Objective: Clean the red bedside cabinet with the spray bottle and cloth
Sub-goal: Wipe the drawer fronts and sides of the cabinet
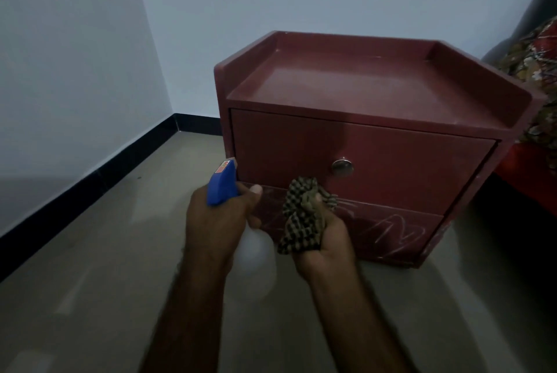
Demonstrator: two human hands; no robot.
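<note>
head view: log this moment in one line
left grip: holds spray bottle, nozzle toward cabinet | right grip: holds bunched cloth | cabinet: pale scribbles on lower front, drawer closed

glossy red cabinet (361, 92), metal knob (342, 166), checked cloth (303, 218)

Light: dim, bluish, even.
Sheen: pale reflection on the dark red wooden cabinet (361, 86) top.
Blur: translucent white plastic spray bottle (256, 249) smeared.
Shadow: grey tiled floor (90, 297) black at right.
</note>
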